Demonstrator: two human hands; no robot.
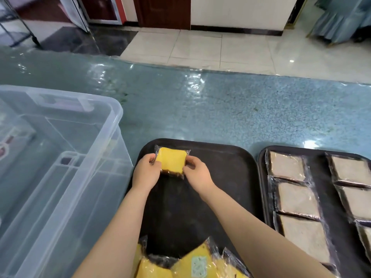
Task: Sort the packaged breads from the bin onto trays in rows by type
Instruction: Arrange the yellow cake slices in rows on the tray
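A yellow packaged bread point(171, 160) lies at the far left corner of a dark tray point(226, 177). My left hand point(147, 171) grips its left edge and my right hand point(197, 173) pinches its right edge. Several more yellow packaged breads point(192, 263) lie in a loose heap at the tray's near edge, between my forearms. A second dark tray point(321, 173) to the right carries pale brown packaged breads point(297, 199) in two rows. A clear plastic bin point(60, 157) stands on the left.
The trays and bin sit on a glossy blue-green speckled table point(200, 109). Beyond its far edge is a tiled floor point(200, 47), with a dark door and a metal rack leg at the back left.
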